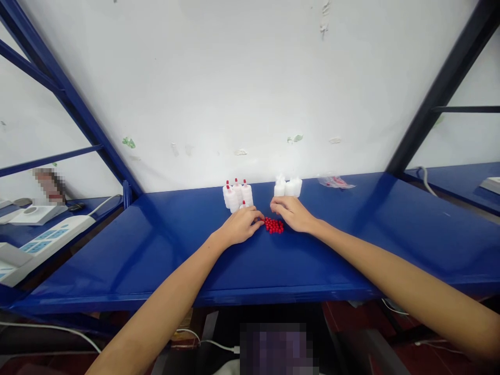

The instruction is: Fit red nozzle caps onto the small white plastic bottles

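Note:
Small red caps (pixel 274 226) lie in a tight cluster on the blue table, between my two hands. At the left edge of this cluster is my left hand (pixel 242 226), its thumb and forefinger brought close together by the nearest caps. Whatever may be between those fingertips is too small to tell. Behind it stands a group of white bottles (pixel 233 198) with red tips, one partly hidden by the hand. My right hand (pixel 294 212) is curled just above and right of the caps, in front of white bottles (pixel 294 186) without red tips. Its fingertips are closed; any content is hidden.
A clear plastic bag (pixel 336 182) with red pieces lies at the back right of the blue table (pixel 156 250), against the white wall. Blue metal posts (pixel 84 104) rise at both sides. A white power strip (pixel 50 242) is at the left.

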`<control>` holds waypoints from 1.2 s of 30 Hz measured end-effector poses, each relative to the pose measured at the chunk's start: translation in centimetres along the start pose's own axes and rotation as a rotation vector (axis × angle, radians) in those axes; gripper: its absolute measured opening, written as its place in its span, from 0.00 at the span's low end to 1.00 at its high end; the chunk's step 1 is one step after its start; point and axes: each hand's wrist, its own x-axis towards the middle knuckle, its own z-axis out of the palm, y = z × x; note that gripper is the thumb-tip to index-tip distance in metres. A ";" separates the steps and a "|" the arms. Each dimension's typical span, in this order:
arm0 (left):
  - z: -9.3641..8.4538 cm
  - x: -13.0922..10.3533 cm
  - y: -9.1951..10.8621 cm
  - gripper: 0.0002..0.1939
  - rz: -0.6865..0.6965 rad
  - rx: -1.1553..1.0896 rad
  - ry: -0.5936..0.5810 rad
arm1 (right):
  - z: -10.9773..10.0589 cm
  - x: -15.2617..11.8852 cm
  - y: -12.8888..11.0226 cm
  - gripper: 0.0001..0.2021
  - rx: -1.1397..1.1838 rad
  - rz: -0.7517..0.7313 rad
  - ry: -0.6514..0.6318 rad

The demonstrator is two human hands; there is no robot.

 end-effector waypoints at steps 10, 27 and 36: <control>0.3 -0.2 1.3 0.13 0.071 -0.184 0.420 | -0.1 -0.3 -0.7 0.15 0.193 -0.147 -0.062; 0.8 -0.2 1.8 0.14 0.080 -0.017 0.420 | -0.1 -0.8 -1.4 0.11 0.263 -0.098 -0.142; 1.9 -0.2 2.3 0.15 0.087 -0.203 0.474 | -0.1 -1.0 -1.5 0.03 0.353 -0.146 -0.145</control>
